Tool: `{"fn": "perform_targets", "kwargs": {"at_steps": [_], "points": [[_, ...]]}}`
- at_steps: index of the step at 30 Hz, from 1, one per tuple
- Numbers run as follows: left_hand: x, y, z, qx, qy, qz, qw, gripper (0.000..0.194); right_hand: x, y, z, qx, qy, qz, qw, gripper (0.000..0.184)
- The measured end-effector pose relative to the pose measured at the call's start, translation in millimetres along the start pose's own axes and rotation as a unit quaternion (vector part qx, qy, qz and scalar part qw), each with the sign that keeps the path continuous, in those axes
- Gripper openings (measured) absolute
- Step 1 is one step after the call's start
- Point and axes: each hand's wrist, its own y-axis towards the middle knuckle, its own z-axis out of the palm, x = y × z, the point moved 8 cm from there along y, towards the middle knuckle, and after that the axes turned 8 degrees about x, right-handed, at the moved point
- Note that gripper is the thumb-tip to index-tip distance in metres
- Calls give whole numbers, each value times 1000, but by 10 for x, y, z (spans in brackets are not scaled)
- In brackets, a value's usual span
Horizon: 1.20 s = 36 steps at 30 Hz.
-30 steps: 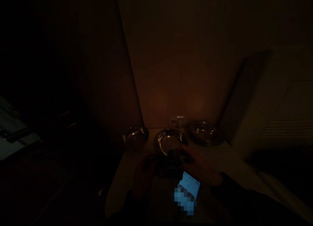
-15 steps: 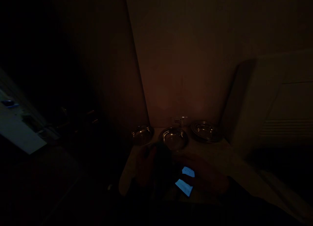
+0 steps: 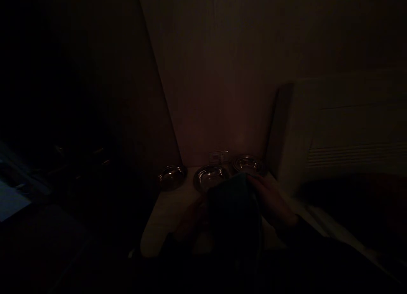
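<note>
Both my hands are raised over a pale counter (image 3: 168,220), and the scene is very dim. A dark blue-grey soft item, probably cloth (image 3: 233,213), hangs between them. My right hand (image 3: 273,201) grips its upper right edge. My left hand (image 3: 190,220) is a faint shape holding its left side. Behind the item stand several shallow steel plates: one (image 3: 172,177) at the left, one (image 3: 210,178) in the middle, and one (image 3: 248,165) partly hidden by the item. The lit blue screen seen earlier does not show.
A wall socket plate (image 3: 218,157) sits just above the counter. A pale wall (image 3: 219,82) rises behind it. A large white slatted appliance (image 3: 343,124) stands at the right, and a dark cabinet side (image 3: 152,116) stands at the left.
The dark item has risen and now covers the plates' front. The blue glow from below my hands has gone from view. My view has shifted slightly, and the scene has grown darker.
</note>
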Motion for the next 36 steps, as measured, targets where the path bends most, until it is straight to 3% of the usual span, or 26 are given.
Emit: {"fn": "perform_targets", "kwargs": {"at_steps": [4, 8, 11, 15, 17, 20, 22, 25, 28, 32, 34, 36], "points": [[66, 94, 108, 44, 19, -13, 999, 52, -47, 54, -46, 9, 18, 25, 999, 25], [-81, 202, 28, -41, -33, 67, 996, 55, -159, 111, -106, 29, 30, 49, 998, 25], [-219, 286, -31, -84, 9, 104, 991, 52, -314, 135, -166, 55, 29, 77, 995, 27], [-361, 444, -30, -80, 74, 115, 987, 45, -501, 180, -270, 82, 27, 95, 992, 49], [-388, 517, -70, -109, 97, 99, 984, 45, -549, 222, -356, 70, 29, 93, 993, 64], [-439, 605, -100, -149, 153, 77, 974, 40, -538, 293, -496, 41, 33, 74, 996, 89], [-503, 663, -35, -125, 167, 102, 973, 43, -476, 342, -548, 52, 1, 49, 997, 93], [-541, 741, 123, -53, 240, 116, 962, 65, -343, 414, -561, 109, -115, -3, 987, 82], [-445, 819, 248, 8, 416, 64, 907, 77, -245, 502, -594, 133, -191, -30, 972, 67], [-440, 919, 385, 66, 559, 88, 822, 35, -128, 613, -625, 143, -254, -47, 955, 40], [-502, 977, 421, 76, 579, 111, 804, 24, -63, 636, -650, 146, -284, -56, 946, 23], [-587, 1035, 458, 86, 567, 131, 809, 25, 20, 640, -691, 143, -307, -70, 938, 19]]}}
